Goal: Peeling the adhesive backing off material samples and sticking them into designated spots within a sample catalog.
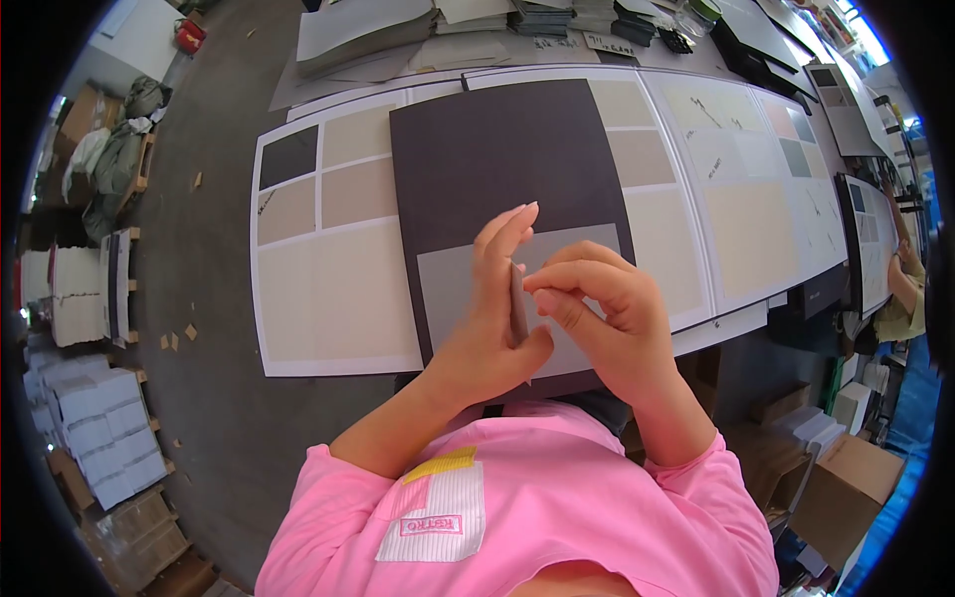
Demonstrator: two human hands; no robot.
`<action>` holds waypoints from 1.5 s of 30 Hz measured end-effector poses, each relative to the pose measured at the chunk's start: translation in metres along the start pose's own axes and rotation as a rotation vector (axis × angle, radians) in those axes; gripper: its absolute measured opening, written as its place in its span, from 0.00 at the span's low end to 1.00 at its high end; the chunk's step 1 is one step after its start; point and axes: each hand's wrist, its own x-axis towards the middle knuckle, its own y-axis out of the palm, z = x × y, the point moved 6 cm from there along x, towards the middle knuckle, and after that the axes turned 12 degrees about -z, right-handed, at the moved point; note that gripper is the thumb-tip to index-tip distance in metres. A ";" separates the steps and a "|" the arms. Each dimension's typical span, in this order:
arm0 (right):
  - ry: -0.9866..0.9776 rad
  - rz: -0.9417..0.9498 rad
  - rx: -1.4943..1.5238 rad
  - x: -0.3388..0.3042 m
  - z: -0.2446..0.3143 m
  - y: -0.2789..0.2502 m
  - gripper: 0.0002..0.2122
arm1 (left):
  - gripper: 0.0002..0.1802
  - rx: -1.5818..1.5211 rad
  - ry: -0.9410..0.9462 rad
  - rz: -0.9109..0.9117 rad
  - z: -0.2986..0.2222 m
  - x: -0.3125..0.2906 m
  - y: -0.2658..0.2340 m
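My left hand (482,343) holds a thin grey-brown card (518,306), seen nearly edge-on. The card rests along the palm, with the thumb across its lower part and the fingers pointing up. Close to the card's right edge, my right hand (622,308) has thumb and index finger pinched together; whatever they grip is too small to make out. Beneath both hands lies a dark brown board (502,149) with a lighter grey rectangle (443,289) on its near half. It overlaps an opened white sample board (333,308) with beige, grey and black panels.
Stacked grey sheets (363,38) line the table's far side. To the right, another person's arm (903,279) reaches by a smaller sample board (867,244). A cardboard box (846,488) stands at lower right, and white packs (109,428) are piled on the floor at left.
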 end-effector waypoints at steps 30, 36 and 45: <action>0.437 0.066 0.990 0.015 -0.030 0.036 0.07 | 0.11 0.313 0.647 -0.449 -0.021 -0.011 -0.042; 0.156 0.030 0.992 0.054 -0.028 0.039 0.06 | 0.07 0.132 0.562 -0.608 -0.018 -0.001 -0.073; 0.011 -0.329 0.413 0.097 -0.028 -0.053 0.18 | 0.16 -0.280 -0.143 -0.617 0.016 0.023 -0.108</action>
